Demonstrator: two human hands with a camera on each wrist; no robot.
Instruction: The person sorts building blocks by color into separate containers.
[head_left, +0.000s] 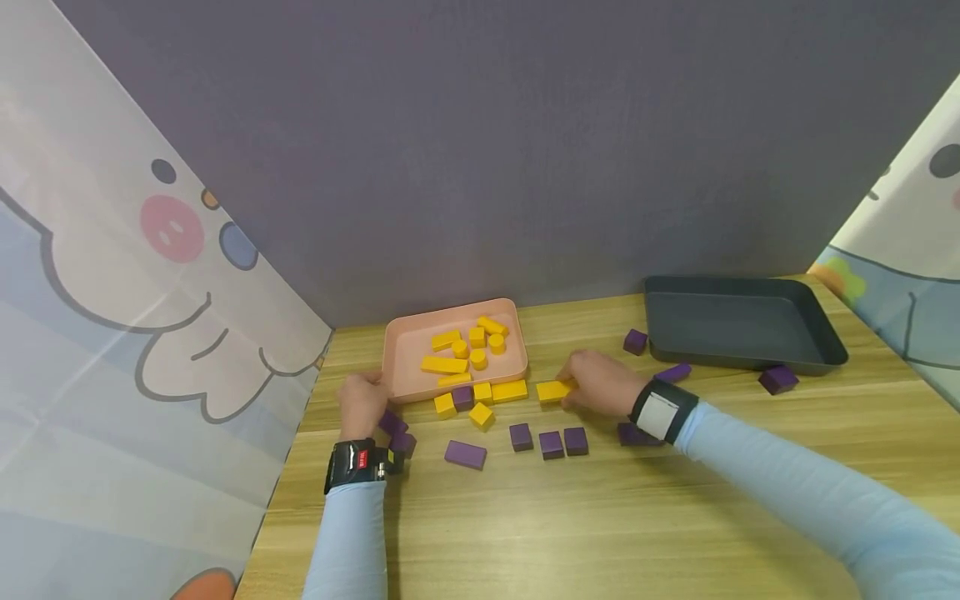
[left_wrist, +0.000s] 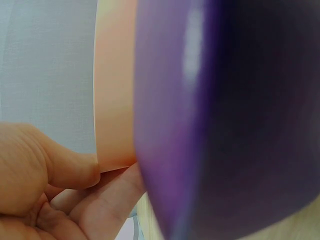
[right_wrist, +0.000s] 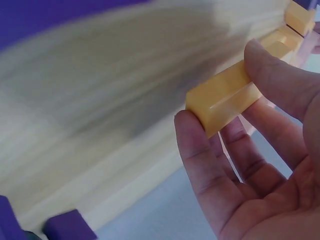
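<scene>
My left hand pinches the front left corner of a pink tray, thumb and fingers on its wall in the left wrist view. Several yellow blocks and cylinders lie in that tray, among them a long yellow block. Between the thumb and fingers of my right hand is a yellow rectangular block, right of the tray and close over the table. Along the tray's front wall sit more yellow blocks, with a purple cube among them. Another purple block fills much of the left wrist view.
A dark grey tray stands at the back right, purple blocks beside it, one a cube at its front. Several purple blocks lie across the wooden table, including a flat one. A grey wall rises behind.
</scene>
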